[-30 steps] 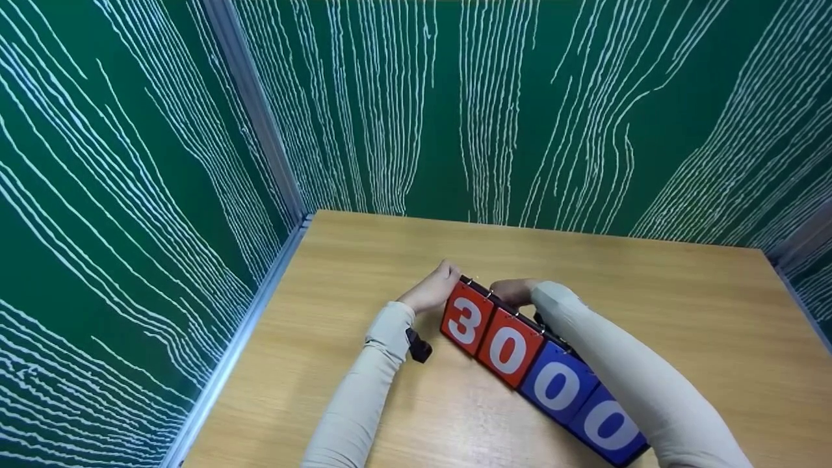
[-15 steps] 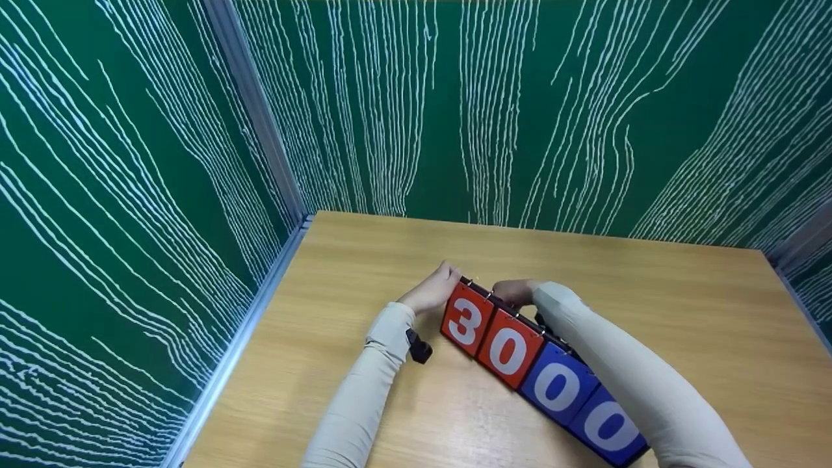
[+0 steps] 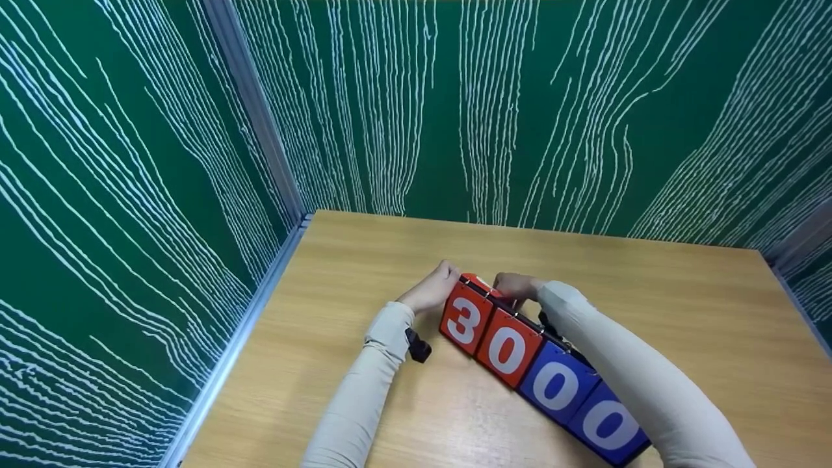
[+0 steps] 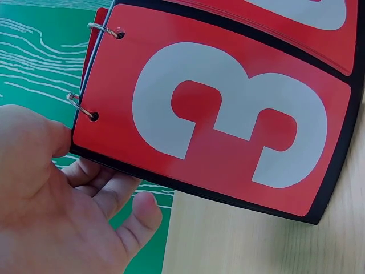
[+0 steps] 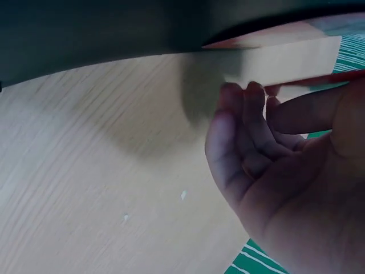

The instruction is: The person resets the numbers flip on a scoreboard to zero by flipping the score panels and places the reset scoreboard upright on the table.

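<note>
A flip scoreboard (image 3: 546, 370) stands at a slant on the table, its front showing red 3 and 0 cards and blue 0 cards. At its far left top corner my left hand (image 3: 431, 290) grips the end; in the left wrist view the thumb lies at the ring edge and some fingers go behind the board. Behind the board, my right hand (image 3: 517, 286) pinches a red number card (image 3: 480, 282) that rises just past the top edge. The right wrist view shows that hand (image 5: 279, 154) with fingertips on the card's thin edge.
Metal rings (image 4: 82, 107) join the cards to the board's top. The wooden table (image 3: 364, 260) meets green panels (image 3: 435, 162) with white wavy lines at the back and left. My right sleeve (image 3: 637, 377) covers part of the rightmost blue card.
The red card has come into view behind the board's top edge, and my right hand has shifted slightly to the right. My left hand and the board have hardly moved.
</note>
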The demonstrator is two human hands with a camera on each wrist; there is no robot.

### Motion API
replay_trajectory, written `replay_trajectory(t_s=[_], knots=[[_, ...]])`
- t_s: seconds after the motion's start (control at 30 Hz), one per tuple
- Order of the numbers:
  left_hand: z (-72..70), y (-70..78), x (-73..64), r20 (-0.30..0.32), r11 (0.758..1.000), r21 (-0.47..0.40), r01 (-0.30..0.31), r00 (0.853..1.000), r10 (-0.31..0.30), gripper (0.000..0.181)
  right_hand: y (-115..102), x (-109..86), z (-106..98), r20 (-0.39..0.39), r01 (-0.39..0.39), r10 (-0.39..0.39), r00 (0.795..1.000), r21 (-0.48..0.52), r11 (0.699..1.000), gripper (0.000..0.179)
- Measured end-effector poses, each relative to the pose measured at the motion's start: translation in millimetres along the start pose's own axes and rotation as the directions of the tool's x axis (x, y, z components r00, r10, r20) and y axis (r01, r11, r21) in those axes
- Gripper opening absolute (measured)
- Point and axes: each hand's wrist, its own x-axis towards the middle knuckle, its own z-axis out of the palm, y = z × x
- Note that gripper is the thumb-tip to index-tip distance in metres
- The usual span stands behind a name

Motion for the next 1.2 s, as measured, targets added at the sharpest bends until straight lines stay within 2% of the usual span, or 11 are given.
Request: replay_trajectory(t_s=[0.2,0.37,0.5,0.73,1.03,1.2], knots=[[0.4,-0.2,0.5,0.003,1.0,-0.001,0.014,1.0,-0.014,0.034,6,-4.0,-6,-0.118,-0.002,0.003,0.993,0.008,1.0,0.035],[1.0,-0.9,1.3,0.0,1.0,0.018,0.004,1.0,-0.004,0.037,8,-7.1,-12,-0.228,0.011,-0.005,0.974,0.027,1.0,0.042],[1.2,-1.4,1.8,-0.001,1.0,0.018,0.009,1.0,-0.009,0.035,10,-14.0,-18,-0.268,0.032,-0.006,0.963,0.094,0.995,0.049],[0.7,-0.8,0.3,0.0,1.0,0.008,0.024,1.0,-0.024,0.037,10,-34.1,-30,-0.313,0.129,-0.059,0.948,0.208,0.97,0.048],[0.1,-0.5,-1.8,0.012,0.999,-0.011,0.036,0.999,-0.036,0.037,12,-49.6,-39,-0.377,0.194,-0.095,0.921,0.234,0.953,0.049],[0.8,-0.6,-0.9,0.009,1.0,-0.014,0.024,1.0,-0.024,0.036,11,-56.7,-42,-0.43,0.244,-0.124,0.894,0.235,0.941,0.047]])
